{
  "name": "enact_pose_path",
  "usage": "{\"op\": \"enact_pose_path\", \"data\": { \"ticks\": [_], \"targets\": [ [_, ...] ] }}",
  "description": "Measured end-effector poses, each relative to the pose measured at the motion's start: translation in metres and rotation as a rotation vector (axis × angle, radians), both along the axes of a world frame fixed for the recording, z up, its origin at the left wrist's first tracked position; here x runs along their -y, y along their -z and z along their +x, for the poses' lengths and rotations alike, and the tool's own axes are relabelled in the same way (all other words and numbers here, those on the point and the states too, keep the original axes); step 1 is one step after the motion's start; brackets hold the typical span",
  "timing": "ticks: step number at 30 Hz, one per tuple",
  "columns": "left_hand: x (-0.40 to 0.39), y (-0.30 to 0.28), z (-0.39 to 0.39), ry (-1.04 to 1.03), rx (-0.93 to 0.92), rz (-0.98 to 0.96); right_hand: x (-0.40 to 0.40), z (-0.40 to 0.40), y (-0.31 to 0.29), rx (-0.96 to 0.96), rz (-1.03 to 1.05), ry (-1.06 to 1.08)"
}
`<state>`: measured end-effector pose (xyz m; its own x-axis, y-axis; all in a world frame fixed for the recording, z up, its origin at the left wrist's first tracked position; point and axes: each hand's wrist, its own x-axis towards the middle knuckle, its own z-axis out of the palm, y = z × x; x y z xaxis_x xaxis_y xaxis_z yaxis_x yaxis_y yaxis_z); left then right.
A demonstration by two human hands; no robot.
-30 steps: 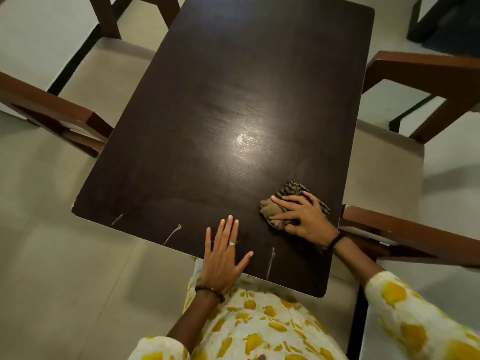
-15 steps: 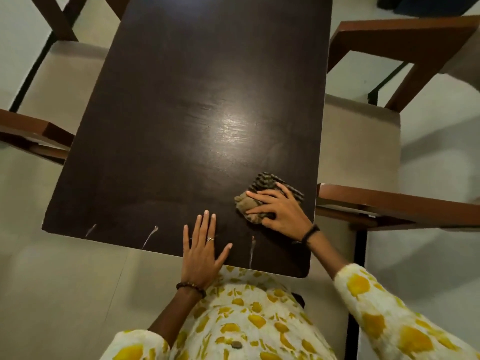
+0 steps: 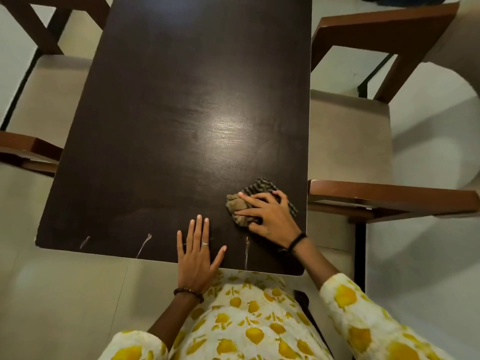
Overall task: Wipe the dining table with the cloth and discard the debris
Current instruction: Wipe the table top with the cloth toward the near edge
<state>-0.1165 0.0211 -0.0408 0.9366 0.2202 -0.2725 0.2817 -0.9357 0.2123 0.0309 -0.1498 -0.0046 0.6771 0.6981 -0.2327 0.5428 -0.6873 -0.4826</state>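
Observation:
A dark brown dining table [image 3: 181, 113] fills the middle of the view, with a glare spot near its centre. A crumpled brown striped cloth [image 3: 240, 203] lies near the table's near right corner. My right hand [image 3: 270, 216] presses down on the cloth, fingers spread over it. My left hand [image 3: 196, 250] rests flat on the table's near edge, fingers apart, holding nothing. Several pale streaks mark the near edge, one streak [image 3: 246, 252] between my hands. No loose debris is plainly visible.
A wooden chair with a beige seat [image 3: 348, 141] stands tight against the table's right side, its armrest [image 3: 389, 196] close to my right hand. Another chair [image 3: 28, 149] stands at the left. Pale tiled floor [image 3: 65, 307] surrounds the table.
The view has shifted rightward over the table. My right hand stays pressed on the cloth near the right edge, fingers more curled now. My left hand remains flat on the near edge.

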Motion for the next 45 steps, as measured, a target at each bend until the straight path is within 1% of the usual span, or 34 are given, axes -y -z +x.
{"op": "enact_pose_path", "data": {
  "ticks": [2, 4, 6, 10, 13, 16, 18, 22, 25, 28, 32, 34, 38, 41, 45],
  "targets": [
    [0.001, 0.001, 0.0, 0.003, 0.014, 0.014, -0.01, 0.003, 0.0, 0.009, 0.0, -0.073],
    [0.001, 0.001, 0.0, 0.008, 0.019, 0.019, -0.002, 0.006, 0.001, 0.027, 0.003, -0.113],
    [0.001, 0.001, 0.001, 0.011, 0.021, 0.016, 0.018, 0.009, 0.005, 0.037, 0.012, -0.081],
    [0.0, 0.001, 0.0, 0.005, 0.034, 0.001, 0.058, 0.008, 0.012, 0.068, 0.063, 0.166],
    [-0.001, 0.001, 0.001, 0.0, 0.036, -0.025, 0.061, -0.006, 0.013, 0.067, 0.08, 0.324],
    [-0.003, 0.001, -0.001, 0.003, 0.037, -0.051, 0.058, -0.041, 0.016, 0.086, 0.094, 0.473],
    [-0.006, 0.0, -0.001, 0.025, 0.04, -0.073, 0.056, -0.072, 0.018, 0.113, 0.082, 0.525],
    [-0.015, -0.002, -0.003, 0.086, 0.052, -0.114, 0.054, -0.1, 0.019, 0.197, 0.028, 0.551],
    [-0.03, -0.004, -0.002, 0.157, 0.074, -0.131, 0.05, -0.085, 0.021, 0.285, -0.061, 0.489],
    [-0.048, -0.004, 0.0, 0.273, 0.093, -0.13, 0.043, -0.054, 0.027, 0.337, -0.138, 0.48],
    [-0.062, -0.001, 0.003, 0.378, 0.104, -0.109, 0.03, -0.033, 0.028, 0.305, -0.221, 0.524],
    [-0.064, 0.0, 0.003, 0.402, 0.103, -0.093, 0.029, -0.043, 0.03, 0.291, -0.205, 0.535],
    [-0.065, 0.001, 0.002, 0.414, 0.103, -0.088, 0.036, -0.09, 0.034, 0.282, -0.162, 0.588],
    [-0.066, 0.001, 0.002, 0.415, 0.086, -0.093, 0.035, -0.117, 0.037, 0.283, -0.169, 0.639],
    [-0.066, 0.001, 0.003, 0.419, 0.093, -0.094, 0.033, -0.109, 0.036, 0.28, -0.202, 0.666]
  ]
}}
